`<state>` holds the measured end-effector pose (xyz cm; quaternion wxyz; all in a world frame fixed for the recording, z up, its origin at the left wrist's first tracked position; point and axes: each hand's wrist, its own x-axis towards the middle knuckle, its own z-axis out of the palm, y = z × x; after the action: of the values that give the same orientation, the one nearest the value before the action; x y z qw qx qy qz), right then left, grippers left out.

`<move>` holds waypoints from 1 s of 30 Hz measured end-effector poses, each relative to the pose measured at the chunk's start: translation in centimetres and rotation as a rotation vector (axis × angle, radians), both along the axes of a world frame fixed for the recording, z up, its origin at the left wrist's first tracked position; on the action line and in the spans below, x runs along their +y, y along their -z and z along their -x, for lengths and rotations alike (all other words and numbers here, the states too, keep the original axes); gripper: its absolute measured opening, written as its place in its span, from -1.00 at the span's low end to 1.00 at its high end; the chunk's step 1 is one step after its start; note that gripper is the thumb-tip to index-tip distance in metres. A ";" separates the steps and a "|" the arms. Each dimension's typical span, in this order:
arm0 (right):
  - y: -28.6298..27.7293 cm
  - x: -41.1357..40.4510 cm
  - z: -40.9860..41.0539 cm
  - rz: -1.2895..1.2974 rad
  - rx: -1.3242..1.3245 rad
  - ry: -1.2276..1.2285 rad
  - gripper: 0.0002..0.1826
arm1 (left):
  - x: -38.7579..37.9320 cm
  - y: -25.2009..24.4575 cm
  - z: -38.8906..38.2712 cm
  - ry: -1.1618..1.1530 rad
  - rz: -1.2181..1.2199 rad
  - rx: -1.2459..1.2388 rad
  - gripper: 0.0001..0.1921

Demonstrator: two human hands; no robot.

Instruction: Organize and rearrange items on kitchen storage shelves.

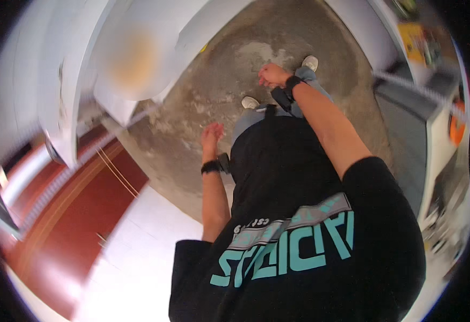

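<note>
My left hand hangs beside my hip over the concrete floor, with nothing in it and the fingers loosely bent. Farther forward and to the right, my right hand is held out in front of my thigh, also bare, with relaxed, partly curled fingers. Each wrist wears a black band with a dark boxy device; one wristband is on the left, another wristband on the right. Neither hand touches any furniture. Below them are my jeans and light shoes, one shoe ahead of the other.
A red-brown door with a handle and a white wall panel are at the left. White panels curve along the upper left. A grey-sided cabinet stands to the right, with blurred items and an orange object beyond it.
</note>
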<state>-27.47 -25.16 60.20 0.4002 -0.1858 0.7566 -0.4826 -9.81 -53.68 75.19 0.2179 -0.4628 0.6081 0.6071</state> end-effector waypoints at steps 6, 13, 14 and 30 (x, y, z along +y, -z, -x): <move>-8.4 -2.0 2.5 -0.121 -0.363 -0.080 -0.69 | 2.8 6.0 -0.6 -0.298 -0.129 0.104 -0.70; 2.3 -6.4 0.9 0.080 -0.142 -0.046 -0.69 | -1.4 1.7 3.3 -0.068 -0.079 0.038 -0.65; 3.8 -9.6 0.2 0.184 -0.182 0.098 -0.70 | -3.4 0.9 3.2 -0.087 -0.080 -0.029 -0.64; -11.1 -33.3 2.5 -0.010 0.353 0.210 -0.79 | -15.5 -10.3 16.2 0.158 -0.003 -0.278 -0.58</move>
<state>-29.97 -58.46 71.30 0.2098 -0.1855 0.8325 -0.4780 -26.03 -69.19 85.53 0.3475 -0.4927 0.6059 0.5190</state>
